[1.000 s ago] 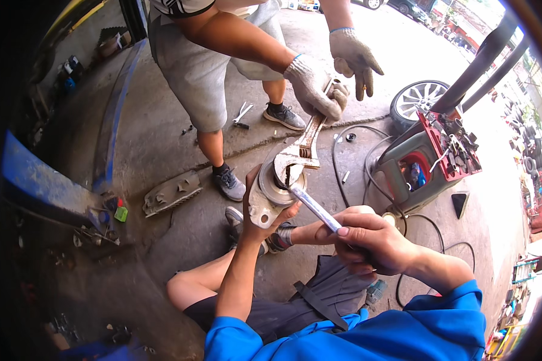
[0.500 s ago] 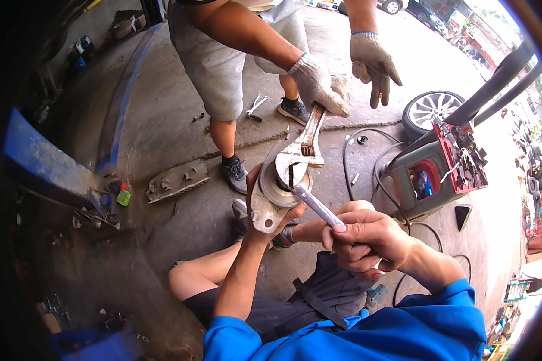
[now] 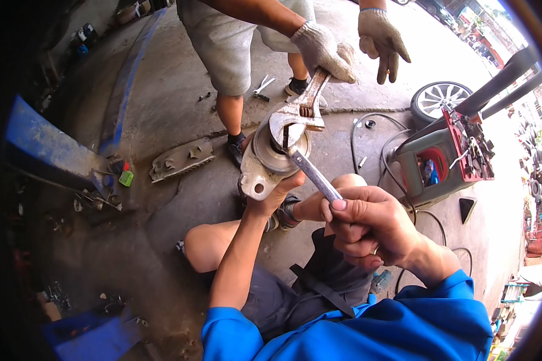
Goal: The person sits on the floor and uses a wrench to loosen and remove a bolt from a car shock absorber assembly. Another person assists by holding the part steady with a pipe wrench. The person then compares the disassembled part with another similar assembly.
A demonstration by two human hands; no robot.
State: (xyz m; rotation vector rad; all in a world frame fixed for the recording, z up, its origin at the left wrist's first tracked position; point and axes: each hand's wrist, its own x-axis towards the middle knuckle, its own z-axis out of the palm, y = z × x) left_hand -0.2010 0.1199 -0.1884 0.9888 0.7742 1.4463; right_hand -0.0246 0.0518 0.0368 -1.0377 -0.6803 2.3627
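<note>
Engine mount (image 3: 270,163) gripped between two wrenches above the concrete floor (image 3: 180,102).

Left hand (image 3: 275,194) cups the mount from below, fingers clenched on its flange; right hand (image 3: 367,225) is fisted tight around the slim spanner (image 3: 312,174), wrist bent inward near the knee. A co-worker's gloved hand (image 3: 320,49) holds the adjustable wrench (image 3: 298,114). Best to keep both tools seated squarely and pull in opposition, steadily.

I see the mount (image 3: 270,161) on my left hand (image 3: 277,195), wrench (image 3: 299,114) above it. My right hand (image 3: 367,225) sits nearer; toolbox (image 3: 445,157) and wheel (image 3: 438,99) lie right.
</note>
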